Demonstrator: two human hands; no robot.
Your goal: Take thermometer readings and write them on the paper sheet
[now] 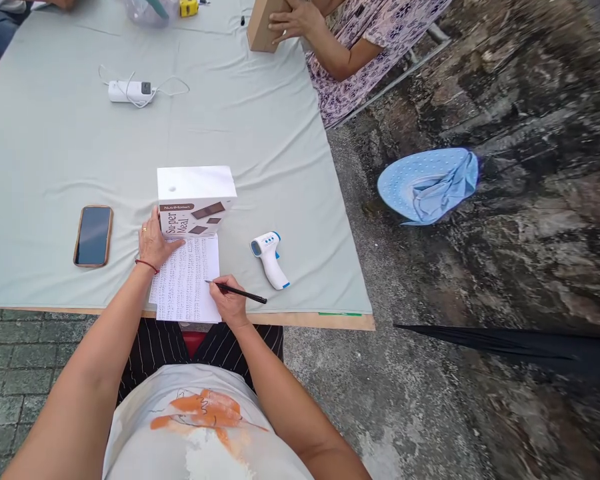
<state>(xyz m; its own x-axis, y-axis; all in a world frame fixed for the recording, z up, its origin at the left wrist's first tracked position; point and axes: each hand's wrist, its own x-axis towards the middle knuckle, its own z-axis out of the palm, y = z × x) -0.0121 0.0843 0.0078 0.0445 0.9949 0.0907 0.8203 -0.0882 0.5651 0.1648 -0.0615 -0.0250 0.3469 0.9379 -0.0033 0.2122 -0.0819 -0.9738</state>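
At the tabletop's (55,147) near edge, where the written sheets (187,287) lie, I have the right hand (230,303) pinching a black pen (251,295), tip toward their right side; writing seems the step in hand. Any next stroke calls for flat paper, so I'd want the left hand (153,241) steady at their far end; whether it grips the white box (197,183) standing there, I can't tell.

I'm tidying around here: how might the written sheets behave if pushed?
The written sheets look like thin paper, so they would probably bend. They seem light and may slide, though the left hand touches their far end. Pushed outward, they could droop, as they reach the near edge of the table.
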